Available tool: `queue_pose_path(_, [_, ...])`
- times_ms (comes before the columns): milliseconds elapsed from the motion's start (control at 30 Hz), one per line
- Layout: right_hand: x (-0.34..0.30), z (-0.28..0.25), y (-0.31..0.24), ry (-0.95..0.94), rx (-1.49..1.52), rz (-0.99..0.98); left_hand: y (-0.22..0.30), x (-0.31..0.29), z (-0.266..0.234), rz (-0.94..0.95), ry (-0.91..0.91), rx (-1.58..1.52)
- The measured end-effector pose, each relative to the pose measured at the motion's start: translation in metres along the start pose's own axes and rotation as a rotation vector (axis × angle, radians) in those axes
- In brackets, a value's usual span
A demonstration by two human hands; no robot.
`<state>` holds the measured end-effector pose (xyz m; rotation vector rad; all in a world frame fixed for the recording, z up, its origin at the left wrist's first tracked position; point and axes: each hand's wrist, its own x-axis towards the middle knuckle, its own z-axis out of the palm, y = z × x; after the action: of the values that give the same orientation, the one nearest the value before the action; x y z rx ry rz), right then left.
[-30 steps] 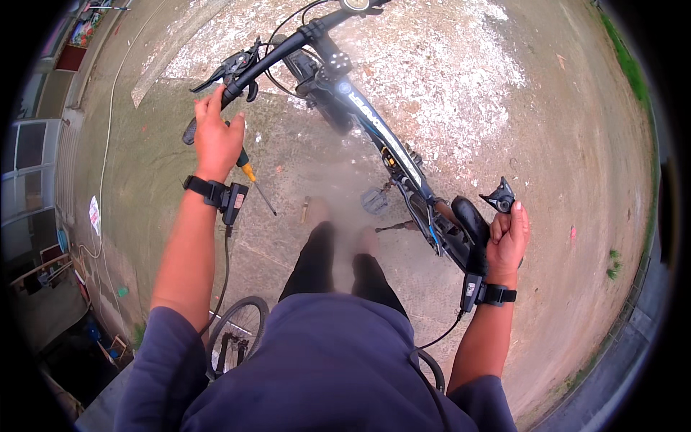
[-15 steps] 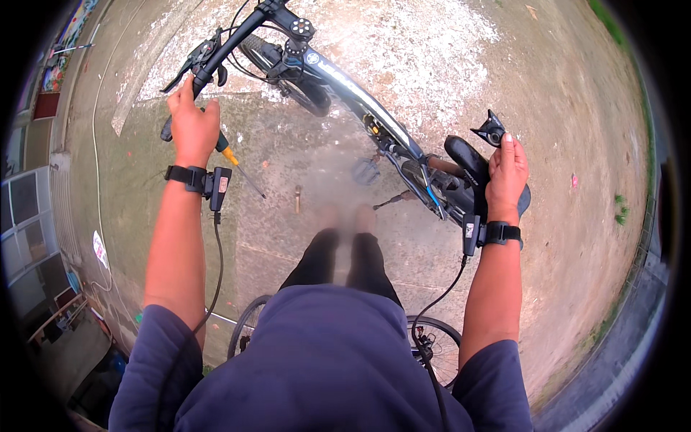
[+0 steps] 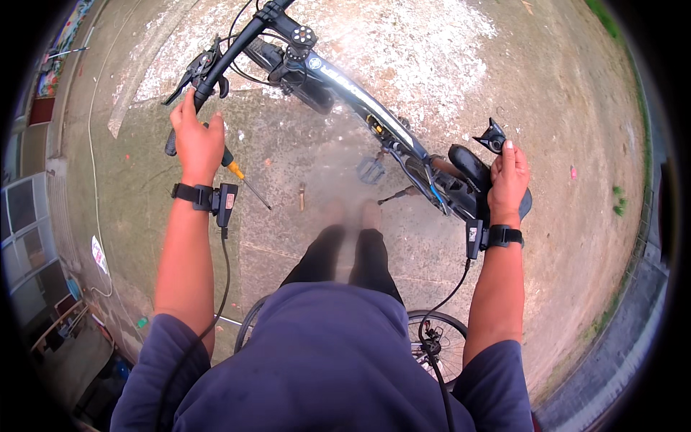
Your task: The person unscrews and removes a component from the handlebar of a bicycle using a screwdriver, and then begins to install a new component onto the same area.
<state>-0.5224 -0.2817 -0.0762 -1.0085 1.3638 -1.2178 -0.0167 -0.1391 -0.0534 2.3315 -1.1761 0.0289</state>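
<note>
Screwdriver (image 3: 236, 170), partly hidden, is gripped by the left hand (image 3: 197, 147) at the cut-off handlebar (image 3: 235, 54); the right hand (image 3: 509, 183) pinches a black part (image 3: 493, 137).

The handlebar (image 3: 234, 50) is at upper left, the saddle (image 3: 469, 167) at right. The screwdriver (image 3: 235, 170) is in the left hand (image 3: 196, 147), the small part (image 3: 494, 138) in the right hand (image 3: 509, 181).
</note>
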Motion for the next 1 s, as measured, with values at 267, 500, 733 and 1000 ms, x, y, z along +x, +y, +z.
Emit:
queue_pose_path(267, [-0.012,0.000,-0.004,-0.016,-0.022,0.036,-0.009,-0.002,0.006,-0.126,-0.011,-0.110])
queue_pose_path(500, [-0.041,0.017,0.004,-0.020,-0.084,0.062,-0.037,-0.012,0.011,-0.322,0.062,-0.180])
queue_pose_path(733, [-0.065,0.023,0.020,-0.113,-0.117,0.171,-0.061,-0.023,0.025,-0.482,0.048,-0.143])
queue_pose_path(1000, [-0.064,0.031,0.020,-0.169,-0.179,0.242,-0.053,-0.039,0.024,-0.469,0.004,-0.109])
